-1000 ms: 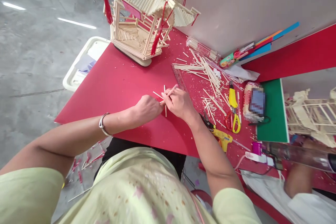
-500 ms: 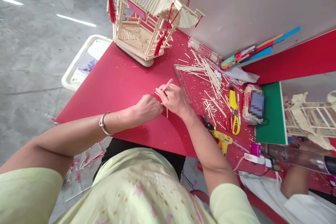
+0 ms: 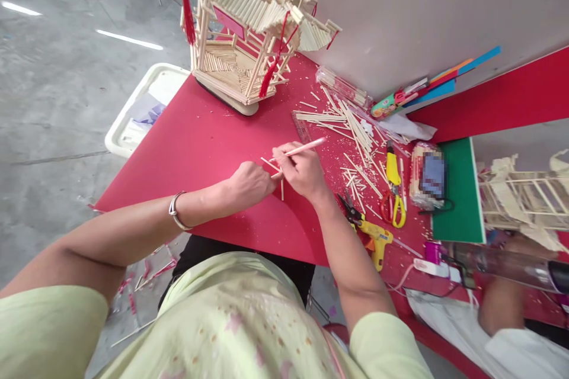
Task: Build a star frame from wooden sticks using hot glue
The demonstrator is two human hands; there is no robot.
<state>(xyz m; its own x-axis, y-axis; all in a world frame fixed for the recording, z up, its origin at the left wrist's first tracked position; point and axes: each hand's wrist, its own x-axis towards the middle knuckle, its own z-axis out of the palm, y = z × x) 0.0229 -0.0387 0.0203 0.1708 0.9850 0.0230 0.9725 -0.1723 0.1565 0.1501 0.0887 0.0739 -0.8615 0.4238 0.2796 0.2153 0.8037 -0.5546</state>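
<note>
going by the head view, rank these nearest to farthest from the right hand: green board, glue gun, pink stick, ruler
1. Pink stick: held in the right hand.
2. Ruler: just beyond that hand.
3. Glue gun: to the right, toward the body.
4. Green board: farthest right of these.

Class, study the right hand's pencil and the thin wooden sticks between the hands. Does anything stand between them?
Nothing visible does. The pink pencil in the right hand slants towards the thin wooden sticks by the left hand. Fingers partly hide both.
</note>
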